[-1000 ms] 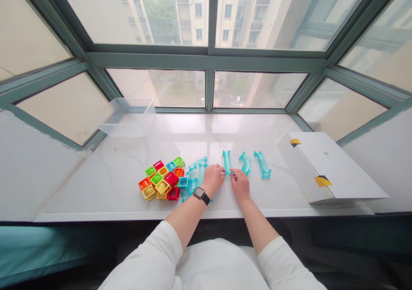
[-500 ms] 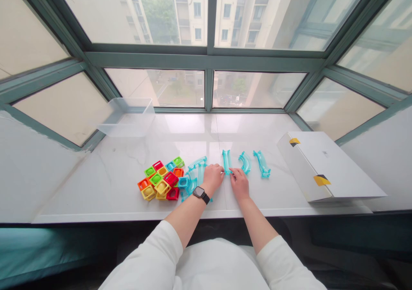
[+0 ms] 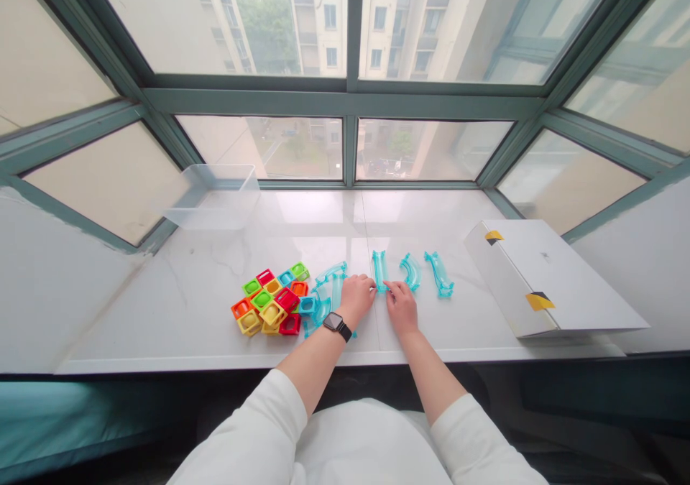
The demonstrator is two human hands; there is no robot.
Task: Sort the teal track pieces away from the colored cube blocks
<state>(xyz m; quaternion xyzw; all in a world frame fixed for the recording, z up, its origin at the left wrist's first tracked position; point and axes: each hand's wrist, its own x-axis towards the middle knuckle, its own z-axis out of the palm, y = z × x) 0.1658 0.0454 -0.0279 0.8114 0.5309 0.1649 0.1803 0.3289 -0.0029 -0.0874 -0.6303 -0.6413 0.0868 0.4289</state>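
My left hand (image 3: 356,299), with a black smartwatch (image 3: 337,325) on its wrist, lies beside a heap of transparent blue track pieces (image 3: 330,275). My right hand (image 3: 402,309) is just to its right. Fingertips of both hands meet at the lower end of a straight transparent blue track piece (image 3: 379,270). Further right lie a curved blue track piece (image 3: 410,271) and an S-shaped one (image 3: 439,274). To the left of the hands sits a pile of red, yellow, green, orange and blue square plastic frames (image 3: 267,305).
Everything lies on a white marble windowsill (image 3: 188,312). A transparent plastic box (image 3: 213,197) stands at the back left, by the window glass. A white cardboard box (image 3: 550,276) with yellow-black tape lies at the right. Window frames run along the back.
The hands and pieces stay in place. Only the view has shifted very slightly.
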